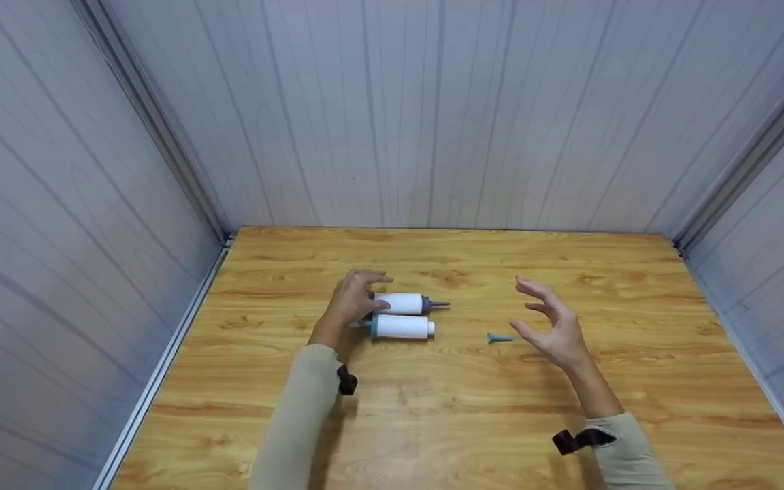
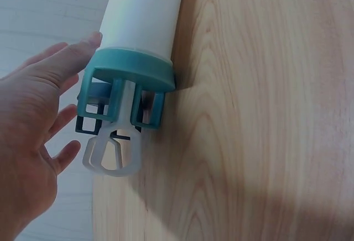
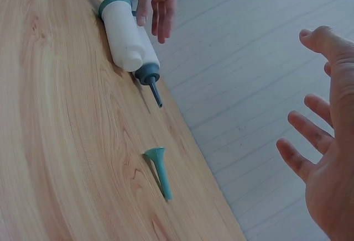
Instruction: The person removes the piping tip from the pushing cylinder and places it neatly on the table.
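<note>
Two white plunger syringes lie side by side on the table. The nearer syringe [image 1: 402, 327] has a teal collar and a bare white tip, and a pale loop handle [image 2: 113, 152] sticks out behind its collar. The farther syringe [image 1: 400, 303] carries a dark grey-blue nozzle [image 3: 154, 86]. My left hand [image 1: 353, 299] is over the collar end of the farther syringe, fingers spread and not closed round it; whether it touches is unclear. To the right lies a loose teal nozzle [image 3: 159, 172] with a flared end. Just beside it, my right hand [image 1: 559, 333] hangs above the table, holding nothing.
The wood-grain table [image 1: 433, 422] is bounded by pale panels at the back [image 1: 405, 122], left and right. Grey metal strips run along the corners and side edges. A black strap [image 1: 579, 441] with a small device sits on each wrist.
</note>
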Available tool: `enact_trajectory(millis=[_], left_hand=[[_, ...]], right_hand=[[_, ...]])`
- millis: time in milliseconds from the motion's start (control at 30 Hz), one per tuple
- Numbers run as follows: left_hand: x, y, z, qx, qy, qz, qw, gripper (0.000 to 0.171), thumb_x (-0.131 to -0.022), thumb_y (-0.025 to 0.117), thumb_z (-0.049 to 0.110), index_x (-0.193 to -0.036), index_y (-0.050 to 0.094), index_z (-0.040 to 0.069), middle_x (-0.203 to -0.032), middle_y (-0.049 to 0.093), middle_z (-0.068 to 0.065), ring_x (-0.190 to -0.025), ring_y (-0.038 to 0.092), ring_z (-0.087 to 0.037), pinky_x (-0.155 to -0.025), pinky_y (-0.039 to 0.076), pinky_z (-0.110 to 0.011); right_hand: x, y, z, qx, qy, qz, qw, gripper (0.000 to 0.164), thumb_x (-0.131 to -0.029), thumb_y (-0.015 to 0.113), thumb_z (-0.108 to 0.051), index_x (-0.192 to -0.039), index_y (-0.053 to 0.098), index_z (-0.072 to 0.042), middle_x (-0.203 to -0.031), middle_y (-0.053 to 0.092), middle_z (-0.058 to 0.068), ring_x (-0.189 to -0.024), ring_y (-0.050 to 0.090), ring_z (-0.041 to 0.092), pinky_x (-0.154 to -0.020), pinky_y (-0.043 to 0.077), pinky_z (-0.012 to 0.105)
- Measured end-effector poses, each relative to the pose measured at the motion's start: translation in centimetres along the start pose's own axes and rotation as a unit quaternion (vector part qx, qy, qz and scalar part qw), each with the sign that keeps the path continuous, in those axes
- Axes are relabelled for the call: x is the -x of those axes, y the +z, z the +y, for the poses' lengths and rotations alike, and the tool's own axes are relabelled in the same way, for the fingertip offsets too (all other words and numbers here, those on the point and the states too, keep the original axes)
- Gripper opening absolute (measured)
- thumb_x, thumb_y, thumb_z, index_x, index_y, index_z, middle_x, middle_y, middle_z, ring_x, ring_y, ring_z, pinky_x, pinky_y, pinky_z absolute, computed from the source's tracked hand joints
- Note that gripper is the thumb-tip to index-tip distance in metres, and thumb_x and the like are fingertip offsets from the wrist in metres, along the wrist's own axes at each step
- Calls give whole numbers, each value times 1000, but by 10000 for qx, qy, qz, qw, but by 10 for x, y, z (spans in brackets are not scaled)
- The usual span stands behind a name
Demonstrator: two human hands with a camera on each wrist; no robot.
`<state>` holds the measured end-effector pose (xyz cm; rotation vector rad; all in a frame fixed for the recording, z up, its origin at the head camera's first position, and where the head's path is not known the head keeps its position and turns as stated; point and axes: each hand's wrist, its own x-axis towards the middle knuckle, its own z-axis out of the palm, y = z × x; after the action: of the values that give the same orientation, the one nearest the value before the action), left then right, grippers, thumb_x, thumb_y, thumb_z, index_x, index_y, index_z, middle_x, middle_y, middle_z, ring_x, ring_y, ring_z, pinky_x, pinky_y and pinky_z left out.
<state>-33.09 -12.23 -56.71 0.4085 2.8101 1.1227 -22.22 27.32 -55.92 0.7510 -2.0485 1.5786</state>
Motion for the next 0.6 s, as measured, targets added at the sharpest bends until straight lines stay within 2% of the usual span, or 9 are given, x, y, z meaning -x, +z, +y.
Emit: enact_trajectory(millis=[133,267,367,600], left_hand=[[1,1,-3,45,-191,-47,9998,49,-97,90,14,-144,78,18,-162,68,-6,-156,56,-35,-131,45,-57],[2,1,-5,394,-443,-270,9979,50,-98,89,13,-146,77,18,-161,69,-6,-157,57,-34,-129,49,-55],[2,0,-6,704,-611,-447,9946,48,-99,87,11,-146,77,16,-158,72,-7,-150,63,-32,-125,53,-54],[1,-2,-10,891,-671,-572,9921,32,-103,83,12,-134,84,16,-144,78,-9,-128,70,-27,-114,58,-48]], right_hand=[[1,0,0,13,77,52,10000,67,-86,77,23,-150,60,14,-159,65,-11,-145,62,-1,-110,55,15],[2,0,-1,82,243,113,9996,64,-89,76,21,-150,60,13,-157,66,-13,-143,62,-2,-110,54,15],[2,1,0,135,270,178,9994,62,-91,75,19,-151,61,11,-156,67,-14,-142,63,-2,-109,53,14],[1,0,2,72,68,336,9994,58,-92,72,21,-149,61,14,-154,69,-13,-141,65,0,-108,55,14]])
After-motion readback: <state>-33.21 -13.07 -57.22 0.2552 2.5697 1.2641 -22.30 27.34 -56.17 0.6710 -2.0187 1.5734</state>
